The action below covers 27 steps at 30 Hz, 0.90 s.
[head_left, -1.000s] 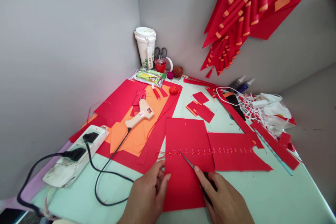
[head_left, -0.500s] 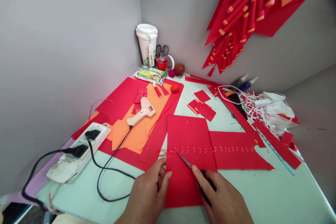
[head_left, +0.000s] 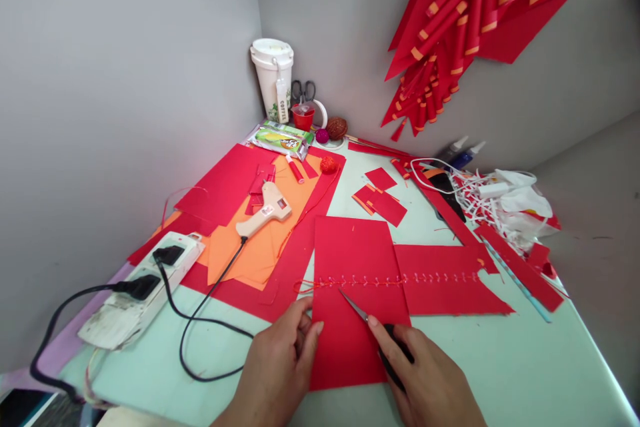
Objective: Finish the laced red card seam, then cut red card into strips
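Observation:
My right hand [head_left: 430, 367] is wrapped round the black handles of a pair of scissors [head_left: 356, 307]. Their blades look closed, and the tip lies just below a red thread [head_left: 330, 283] on an upright red paper sheet [head_left: 357, 247]. At that sheet's lower left edge, my left hand [head_left: 280, 367] pinches the paper between thumb and curled fingers. The thread ends in a loop past the left edge. A row of small knots or stitches runs rightward onto a second red paper piece [head_left: 450, 297] with a notched right end.
A glue gun [head_left: 270, 210] lies on orange and red paper at left, its cord looping near my left hand. A power strip [head_left: 140, 293] sits at the left edge. Small red cards [head_left: 383, 200] lie beyond the sheet. Paper strips and white shreds [head_left: 480, 197] crowd the right.
The whole view has shifted slightly. The scissors' tip sits a little farther below the thread. Both hands keep nearly the same grip.

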Available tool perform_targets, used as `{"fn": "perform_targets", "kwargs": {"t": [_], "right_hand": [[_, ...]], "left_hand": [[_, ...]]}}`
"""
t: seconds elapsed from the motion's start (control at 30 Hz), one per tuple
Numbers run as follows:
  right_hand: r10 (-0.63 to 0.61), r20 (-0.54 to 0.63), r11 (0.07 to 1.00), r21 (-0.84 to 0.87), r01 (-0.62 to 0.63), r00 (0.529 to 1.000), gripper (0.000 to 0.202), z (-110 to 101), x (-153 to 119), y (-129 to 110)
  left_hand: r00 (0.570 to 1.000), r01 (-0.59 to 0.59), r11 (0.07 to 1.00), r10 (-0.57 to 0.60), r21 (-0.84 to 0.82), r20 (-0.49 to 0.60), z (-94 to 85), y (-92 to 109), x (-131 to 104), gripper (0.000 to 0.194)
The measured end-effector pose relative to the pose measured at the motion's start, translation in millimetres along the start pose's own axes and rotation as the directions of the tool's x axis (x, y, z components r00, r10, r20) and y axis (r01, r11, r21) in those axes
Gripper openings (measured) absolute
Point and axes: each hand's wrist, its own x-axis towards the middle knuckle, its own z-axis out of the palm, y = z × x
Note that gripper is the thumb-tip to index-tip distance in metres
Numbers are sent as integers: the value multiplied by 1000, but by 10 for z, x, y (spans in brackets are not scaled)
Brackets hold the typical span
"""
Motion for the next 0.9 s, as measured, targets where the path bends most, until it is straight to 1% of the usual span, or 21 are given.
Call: {"fn": "perform_targets", "kwargs": {"t": [0.1,0.27,0.47,0.53,0.67,0.8,0.9], "right_hand": [[11,5,1000,21,-11,1000,53,0,-24,-6],[29,5,999,43,-29,1000,52,-32,-56,16],[149,-11,989,13,-149,989,55,-29,-105,56],[135,-13,991,10,-135,991,54,-2,-103,58],[62,-17,998,-11,-62,998,53,44,-83,75],[74,-31,997,-9,-75,997,56,51,-89,90],[79,-34,997,-3,-79,996,57,65,-98,71]], "left_hand": [[1000,3,1000,-3,10,10,-7,5,-1,22],[1000,-1,999,1,32,-7,-12,-8,-6,23],[1000,-13,999,13,44,-11,-7,-24,-4,22],[1000,-13,999,14,40,-22,-2,-31,-2,22],[998,-31,999,32,11,-58,14,-54,6,23],[998,-31,1000,30,-1,-52,15,-50,3,22],[999,-9,1000,9,-2,-42,7,-31,9,24]]}}
